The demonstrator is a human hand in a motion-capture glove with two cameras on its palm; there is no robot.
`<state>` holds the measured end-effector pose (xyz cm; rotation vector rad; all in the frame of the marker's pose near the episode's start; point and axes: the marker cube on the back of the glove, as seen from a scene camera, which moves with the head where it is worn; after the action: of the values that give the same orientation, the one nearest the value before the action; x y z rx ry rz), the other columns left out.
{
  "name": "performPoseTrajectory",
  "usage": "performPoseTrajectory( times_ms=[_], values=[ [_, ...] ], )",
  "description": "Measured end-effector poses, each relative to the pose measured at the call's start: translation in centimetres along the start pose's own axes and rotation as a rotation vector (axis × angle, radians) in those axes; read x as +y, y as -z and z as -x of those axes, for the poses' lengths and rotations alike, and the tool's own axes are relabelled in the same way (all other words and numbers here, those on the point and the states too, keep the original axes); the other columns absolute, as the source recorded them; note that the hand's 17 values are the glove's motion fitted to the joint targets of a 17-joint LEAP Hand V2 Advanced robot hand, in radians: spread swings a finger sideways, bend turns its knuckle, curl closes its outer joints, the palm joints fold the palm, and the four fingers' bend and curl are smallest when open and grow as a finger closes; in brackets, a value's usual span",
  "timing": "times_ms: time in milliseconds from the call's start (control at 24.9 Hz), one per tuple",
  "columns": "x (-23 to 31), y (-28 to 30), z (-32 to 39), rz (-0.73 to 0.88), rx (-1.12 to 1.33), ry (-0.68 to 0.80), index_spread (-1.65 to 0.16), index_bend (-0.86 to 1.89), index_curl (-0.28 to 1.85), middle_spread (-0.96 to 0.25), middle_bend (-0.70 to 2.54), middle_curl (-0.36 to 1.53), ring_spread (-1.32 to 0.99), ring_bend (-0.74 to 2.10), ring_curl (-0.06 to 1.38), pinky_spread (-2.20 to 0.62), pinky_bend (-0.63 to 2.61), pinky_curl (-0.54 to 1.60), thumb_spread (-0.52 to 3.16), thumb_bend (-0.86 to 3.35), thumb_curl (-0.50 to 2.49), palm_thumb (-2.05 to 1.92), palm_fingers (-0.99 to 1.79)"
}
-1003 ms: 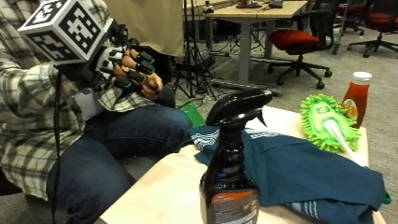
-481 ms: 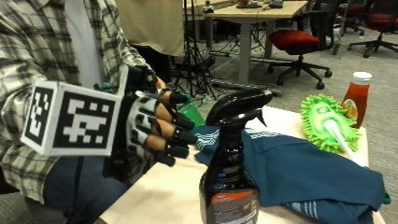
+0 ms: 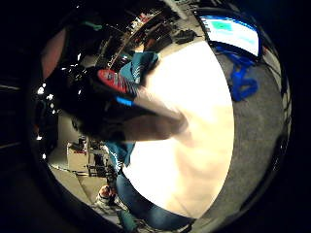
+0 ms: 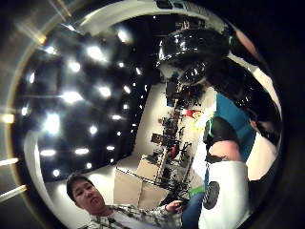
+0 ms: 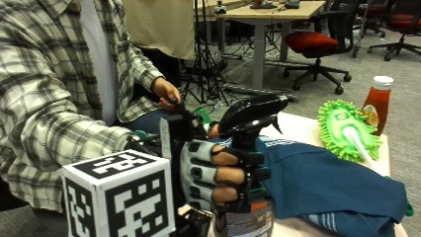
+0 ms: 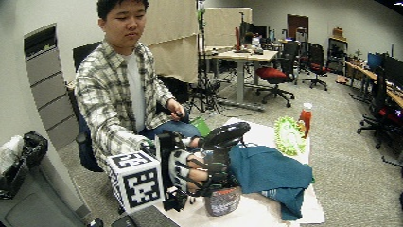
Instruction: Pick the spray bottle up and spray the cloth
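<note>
The gloved right hand (image 5: 220,177) wraps its fingers around the neck of the spray bottle (image 5: 246,148) standing at the bench's (image 5: 303,131) near edge, with the blue cloth (image 5: 329,182) spread just beside the bottle toward the far edge.

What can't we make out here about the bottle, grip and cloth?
- Spray bottle label: outside view, hidden by the gloved right hand and cut by the bottom edge.
- Trigger contact: fingers wrap the neck; index position unclear.
- Teal cloth: far corner cut off by the frame edge.
- Ketchup bottle label: too small.
</note>
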<state>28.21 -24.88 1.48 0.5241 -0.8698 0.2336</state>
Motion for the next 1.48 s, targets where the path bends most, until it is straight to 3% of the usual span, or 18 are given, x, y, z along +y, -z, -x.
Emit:
performPoseTrajectory(
  times_ms=[521, 1003, 1484],
  values=[
    [-3.8, -1.1, 0.4, 0.057, -0.064, 0.071, -0.24, 0.17, 0.34, -0.08, 0.32, 0.41, -0.12, 0.43, 0.35, 0.06, 0.25, 0.32, 0.78, 0.11, 0.56, 1.05, 1.08],
    [-5.4, -1.7, 0.6, -0.06, -0.018, 0.009, -0.27, 0.28, 0.45, -0.13, 0.46, 0.48, -0.18, 0.44, 0.41, -0.06, 0.22, 0.35, 0.45, 0.02, 0.64, 1.09, 1.35],
    [-5.3, -1.6, 0.6, -0.142, -0.003, 0.013, -0.27, 0.35, 0.52, -0.13, 0.56, 0.52, -0.21, 0.58, 0.47, -0.14, 0.28, 0.38, 0.19, -0.03, 0.7, 1.07, 1.4]
  ],
)
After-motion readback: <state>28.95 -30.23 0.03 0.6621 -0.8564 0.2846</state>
